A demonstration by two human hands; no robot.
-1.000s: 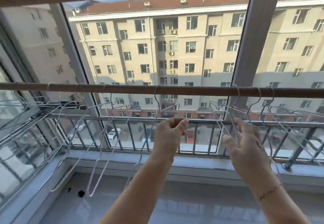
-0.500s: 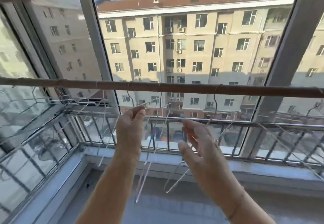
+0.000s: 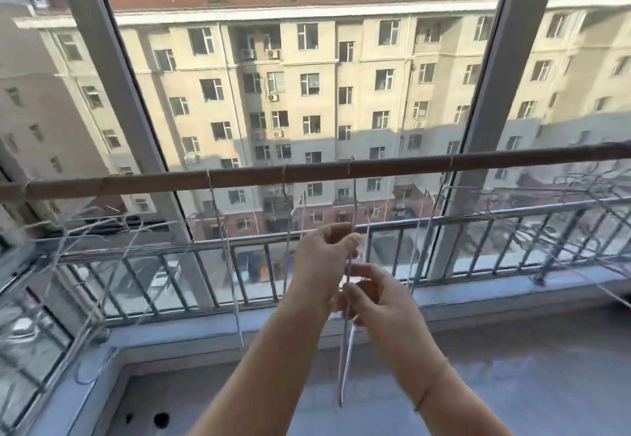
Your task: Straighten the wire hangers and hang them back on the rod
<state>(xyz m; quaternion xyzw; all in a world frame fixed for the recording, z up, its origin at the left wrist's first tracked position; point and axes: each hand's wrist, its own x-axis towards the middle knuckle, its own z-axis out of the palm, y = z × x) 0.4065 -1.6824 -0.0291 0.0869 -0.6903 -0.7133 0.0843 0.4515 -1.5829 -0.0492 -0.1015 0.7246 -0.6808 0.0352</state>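
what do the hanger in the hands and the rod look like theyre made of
The hanger looks like thin metal wire with a pale, maybe coated finish: very slim, light grey. The rod looks like wood or a brown-wrapped pole: matte reddish-brown; blur leaves it open.

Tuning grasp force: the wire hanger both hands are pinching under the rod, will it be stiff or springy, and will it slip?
Likely springy: the wire hanger is thin wire squeezed narrow between the left hand and right hand. Probably light, as fingertip pinches suffice. Its hook sits loosely over the rod, so a push would probably swing or slide it.
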